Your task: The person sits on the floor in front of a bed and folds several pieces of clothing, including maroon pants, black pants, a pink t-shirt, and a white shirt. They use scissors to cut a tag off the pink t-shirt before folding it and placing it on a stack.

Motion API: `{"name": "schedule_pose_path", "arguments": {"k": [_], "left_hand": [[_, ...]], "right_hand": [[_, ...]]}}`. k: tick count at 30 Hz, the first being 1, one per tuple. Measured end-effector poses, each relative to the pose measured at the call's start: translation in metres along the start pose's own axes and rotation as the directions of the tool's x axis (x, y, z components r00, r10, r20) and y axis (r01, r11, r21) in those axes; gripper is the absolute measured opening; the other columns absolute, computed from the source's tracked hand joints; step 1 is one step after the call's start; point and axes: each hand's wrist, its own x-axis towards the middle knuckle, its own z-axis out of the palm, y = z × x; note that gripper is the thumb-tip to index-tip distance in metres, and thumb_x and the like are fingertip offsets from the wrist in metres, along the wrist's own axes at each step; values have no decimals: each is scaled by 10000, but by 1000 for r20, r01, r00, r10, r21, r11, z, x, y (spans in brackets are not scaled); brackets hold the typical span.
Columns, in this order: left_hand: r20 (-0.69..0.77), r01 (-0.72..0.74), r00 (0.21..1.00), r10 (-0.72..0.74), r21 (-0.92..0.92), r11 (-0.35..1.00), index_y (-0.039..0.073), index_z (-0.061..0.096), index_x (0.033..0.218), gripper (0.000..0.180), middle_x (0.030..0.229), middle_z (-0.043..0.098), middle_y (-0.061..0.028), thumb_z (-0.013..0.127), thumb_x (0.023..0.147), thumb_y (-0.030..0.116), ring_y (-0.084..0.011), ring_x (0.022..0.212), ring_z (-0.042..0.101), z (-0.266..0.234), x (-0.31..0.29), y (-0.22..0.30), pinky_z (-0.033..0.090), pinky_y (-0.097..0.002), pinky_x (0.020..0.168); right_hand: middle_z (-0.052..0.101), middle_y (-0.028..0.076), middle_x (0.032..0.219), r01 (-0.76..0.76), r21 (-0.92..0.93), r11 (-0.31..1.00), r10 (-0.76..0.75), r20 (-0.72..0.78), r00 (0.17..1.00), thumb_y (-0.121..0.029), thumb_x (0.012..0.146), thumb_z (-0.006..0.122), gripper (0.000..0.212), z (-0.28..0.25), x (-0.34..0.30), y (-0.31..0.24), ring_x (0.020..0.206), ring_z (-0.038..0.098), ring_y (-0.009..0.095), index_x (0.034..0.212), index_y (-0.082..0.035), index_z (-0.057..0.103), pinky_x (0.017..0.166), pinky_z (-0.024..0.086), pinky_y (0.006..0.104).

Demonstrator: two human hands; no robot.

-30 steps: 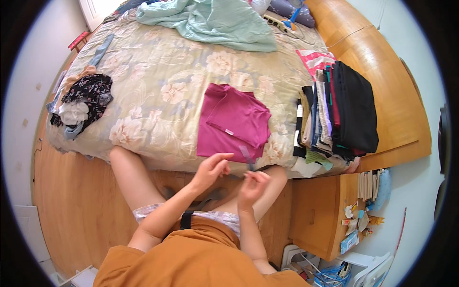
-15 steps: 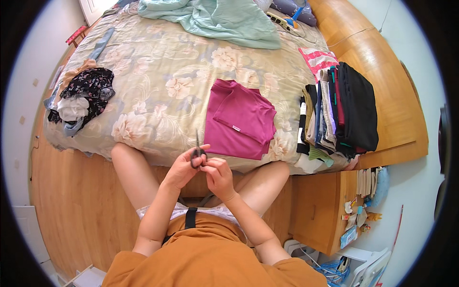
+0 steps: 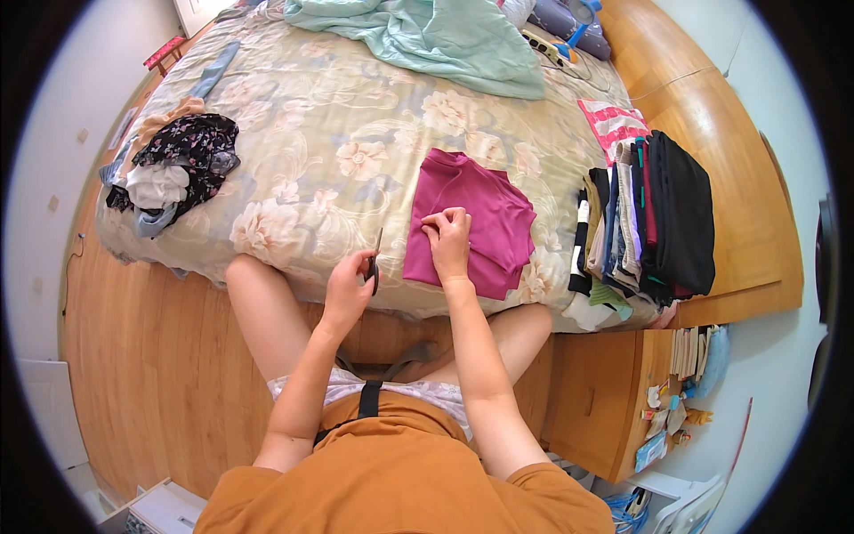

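My left hand [image 3: 349, 289] is closed round the dark handles of a pair of scissors [image 3: 374, 271]. Their narrow blades point up, away from me, near the edge of the bed. A magenta top [image 3: 485, 205] lies folded on the bed in front of me, its small white label not visible now. Over the left part of this top is my right hand [image 3: 450, 238], thumb and forefinger pinched together. Whether cloth or something small sits between those fingertips, I cannot make out.
A floral sheet [image 3: 311, 116] covers the bed, with a mint quilt [image 3: 427, 44] at the far side. Crumpled clothes [image 3: 187, 165] lie at the left. A stack of folded clothes [image 3: 680, 214] stands at the right, above a wooden cabinet [image 3: 592, 396].
My right hand has left the scissors and moved forward and right over the magenta top. My left hand keeps the scissors. The whole view has shifted slightly.
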Motion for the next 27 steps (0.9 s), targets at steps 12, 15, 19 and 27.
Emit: {"name": "schedule_pose_path", "arguments": {"k": [12,15,19,27], "left_hand": [[95,-349,895,436,758,551,92,608,1225,407,995,658,-22,595,818,82,-160,961,607,17,68,15,366,-388,969],[189,-400,874,449,803,441,105,598,1258,414,962,651,-12,565,846,110,-144,990,599,31,79,19,337,-395,1013],[284,-428,885,369,809,403,85,549,1315,490,1004,650,-26,585,827,70,-150,1030,590,38,86,21,334,-402,1033],[307,-442,875,374,823,357,85,578,1284,462,933,652,-36,587,822,86,-167,1004,602,40,90,16,351,-421,1037]], "right_hand": [[625,68,857,-334,635,697,354,100,930,-62,955,587,76,1,-10,30,768,638,137,910,-2,574,715,518,261],[632,48,834,-357,704,614,378,135,916,-65,958,588,66,-2,-10,32,768,640,128,939,-1,590,704,525,248],[623,32,832,-385,723,575,416,147,897,-70,949,604,99,-1,-11,39,723,610,111,1018,1,608,677,518,251],[549,47,878,-112,248,962,131,-64,989,-32,911,617,275,10,-7,47,665,549,120,1186,-29,610,634,490,252]]}}
